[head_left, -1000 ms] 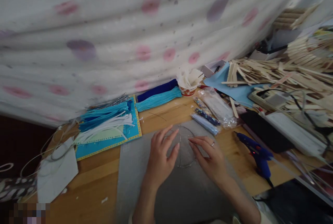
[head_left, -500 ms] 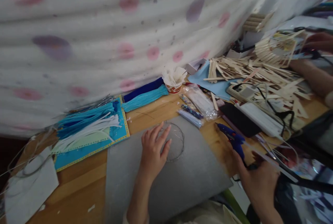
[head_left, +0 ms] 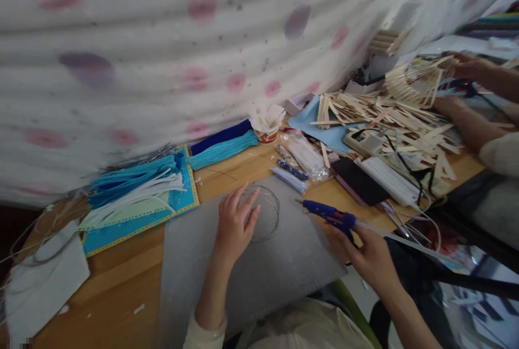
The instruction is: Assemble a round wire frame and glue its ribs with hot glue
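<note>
A thin wire ring lies on the grey mat. Over its left edge rests my left hand, fingers stretched and apart; part of the ring is hidden under it. My right hand is wrapped round the handle of a blue hot glue gun. The gun's nozzle points left, over the mat's right side and apart from the ring. A clear glue stick sticks out of the gun's back end.
Blue and white pipe cleaners lie at left beside a white card. Behind the mat stands a paper cup. A black phone and a wooden stick pile are at right, where another person's hands hold a stick structure.
My right hand has lifted the glue gun and swung it left, its nozzle now over the mat. My left hand stays at the ring. The other person's hands have shifted slightly.
</note>
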A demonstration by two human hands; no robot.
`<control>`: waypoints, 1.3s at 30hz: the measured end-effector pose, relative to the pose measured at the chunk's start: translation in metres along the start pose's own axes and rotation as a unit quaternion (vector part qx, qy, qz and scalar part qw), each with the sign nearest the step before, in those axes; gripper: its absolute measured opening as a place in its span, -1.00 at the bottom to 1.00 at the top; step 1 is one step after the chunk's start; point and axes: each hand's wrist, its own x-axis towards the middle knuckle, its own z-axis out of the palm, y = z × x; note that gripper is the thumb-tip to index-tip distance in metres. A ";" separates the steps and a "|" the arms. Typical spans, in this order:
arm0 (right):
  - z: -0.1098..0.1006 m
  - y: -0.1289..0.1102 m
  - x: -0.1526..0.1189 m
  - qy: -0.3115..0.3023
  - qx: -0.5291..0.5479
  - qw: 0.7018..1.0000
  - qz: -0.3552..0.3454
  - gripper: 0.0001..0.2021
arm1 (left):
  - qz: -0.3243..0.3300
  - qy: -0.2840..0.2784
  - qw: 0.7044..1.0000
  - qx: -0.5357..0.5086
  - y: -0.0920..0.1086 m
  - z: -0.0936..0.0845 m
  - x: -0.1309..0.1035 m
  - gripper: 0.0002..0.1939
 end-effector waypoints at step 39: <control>0.079 -0.020 0.022 -0.116 0.148 0.979 -0.073 -0.81 | -0.060 0.000 0.996 -0.061 -0.009 0.003 -0.006 -0.58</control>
